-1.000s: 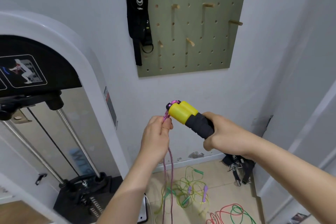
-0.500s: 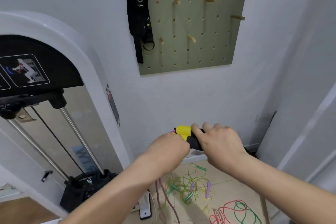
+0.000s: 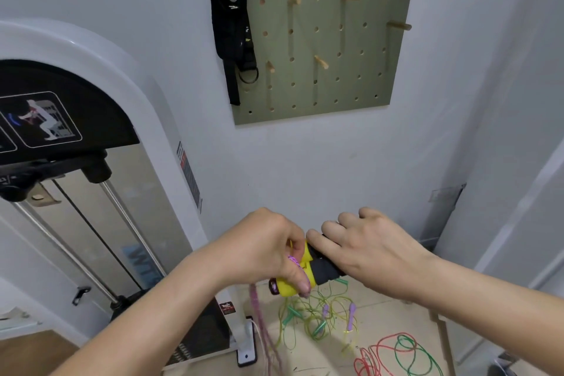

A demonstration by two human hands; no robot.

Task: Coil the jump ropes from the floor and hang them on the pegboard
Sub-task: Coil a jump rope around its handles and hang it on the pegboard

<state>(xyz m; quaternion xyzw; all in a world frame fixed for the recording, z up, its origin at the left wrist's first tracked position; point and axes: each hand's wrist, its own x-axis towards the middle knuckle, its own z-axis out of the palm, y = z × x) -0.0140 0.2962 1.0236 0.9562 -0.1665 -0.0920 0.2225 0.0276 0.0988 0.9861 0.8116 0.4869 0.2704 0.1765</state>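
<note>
While the exercise machine (image 3: 76,119) fills the left of the frame, the work sits low in the centre, where both hands meet on one jump rope. The left hand (image 3: 262,253) is curled tight at the yellow ends of the handles (image 3: 323,270), thumb across a yellow cap. It pinches the pink cord (image 3: 258,314), which drops from under the palm in blurred strands towards the bottom edge. Just right of it, on the same pair, the right hand (image 3: 375,250) wraps over the black foam grips, knuckles up. The two handles lie side by side, and their long axis runs roughly across the frame, yellow ends at lower left and black grips rising to the right under the palm. High above, in the upper centre and right, hangs the pegboard (image 3: 341,91), with a black strap (image 3: 232,33) at its left edge and bare wooden pegs to the right of that. One free peg (image 3: 321,62) stands almost straight up the frame from the handles, so I judge the coming lift to be upward and away, with the right hand a little nearer the open pegs. At lower right, on the floor (image 3: 381,320), a yellow-green rope (image 3: 305,311) and a red and green rope (image 3: 396,354) lie tangled and uncoiled, well apart from both hands.
</note>
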